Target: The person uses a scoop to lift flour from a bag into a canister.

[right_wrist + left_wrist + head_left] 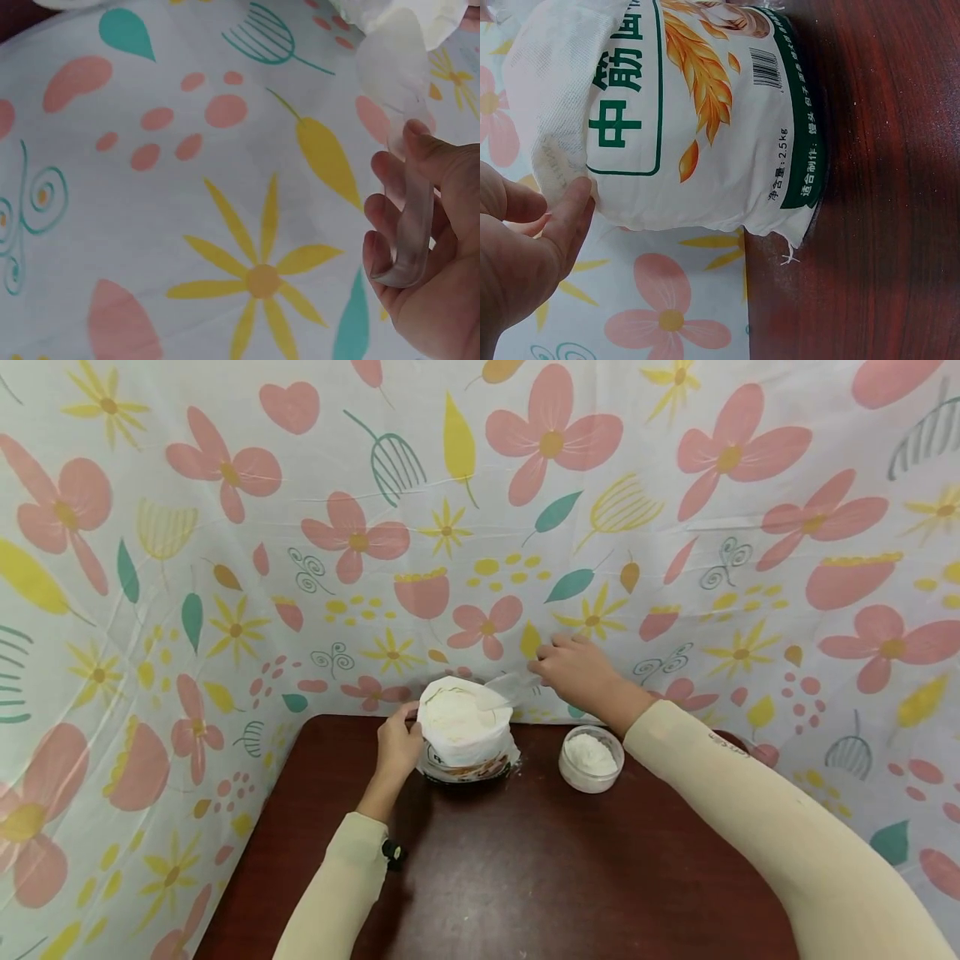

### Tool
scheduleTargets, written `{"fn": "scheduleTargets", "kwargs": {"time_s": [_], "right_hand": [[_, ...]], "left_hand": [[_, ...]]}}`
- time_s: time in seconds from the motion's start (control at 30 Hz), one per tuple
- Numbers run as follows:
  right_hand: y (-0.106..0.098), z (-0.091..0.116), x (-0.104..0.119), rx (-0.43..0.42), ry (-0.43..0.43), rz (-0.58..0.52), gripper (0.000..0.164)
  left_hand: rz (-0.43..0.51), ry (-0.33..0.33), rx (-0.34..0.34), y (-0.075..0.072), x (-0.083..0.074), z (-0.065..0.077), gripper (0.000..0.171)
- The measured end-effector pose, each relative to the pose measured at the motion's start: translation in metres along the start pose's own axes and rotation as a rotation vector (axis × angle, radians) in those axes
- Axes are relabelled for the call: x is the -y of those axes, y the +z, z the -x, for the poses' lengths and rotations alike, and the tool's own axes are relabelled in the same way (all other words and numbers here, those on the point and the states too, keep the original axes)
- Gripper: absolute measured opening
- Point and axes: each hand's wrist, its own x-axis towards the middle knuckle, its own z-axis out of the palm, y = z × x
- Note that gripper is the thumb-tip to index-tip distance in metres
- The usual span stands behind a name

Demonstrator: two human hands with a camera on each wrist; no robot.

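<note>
A white flour bag (468, 747) stands at the back of the table, its top turned down and white flour (453, 714) showing inside. My left hand (399, 743) grips the bag's rim on the left side. In the left wrist view, the fingers of the left hand (532, 247) are bent at the folded edge of the bag (705, 187), which bears a printed wheat ear. My right hand (573, 672) holds a clear plastic spoon (412, 217) by its handle. The spoon's bowl (495, 693) is at the bag's right rim, whitened with flour.
A round clear tub (592, 777) with white powder stands right of the bag, below my right forearm. Specks of powder lie on the dark red table (525, 868) near the bag. A flowered cloth (480, 527) hangs right behind the table's back edge.
</note>
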Motion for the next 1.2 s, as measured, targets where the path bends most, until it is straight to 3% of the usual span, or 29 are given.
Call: {"fn": "scheduleTargets", "kwargs": {"time_s": [0.13,0.37,1.03,1.2], "right_hand": [[-0.006,-0.009,0.004,0.020,-0.021,0.038,0.019],[-0.015,-0.026,0.016,0.146,0.002,0.092,0.016],[0.002,-0.035,0.033,0.219,0.030,0.091,0.019],[0.008,-0.034,0.039,0.175,0.064,0.056,0.018]], "left_hand": [[0.000,0.007,-0.004,0.000,-0.001,-0.001,0.036],[-0.006,0.030,-0.010,0.000,-0.001,-0.001,0.036],[0.005,0.046,-0.029,0.000,0.001,0.000,0.036],[0.005,0.035,-0.023,0.000,0.001,0.000,0.037]]}}
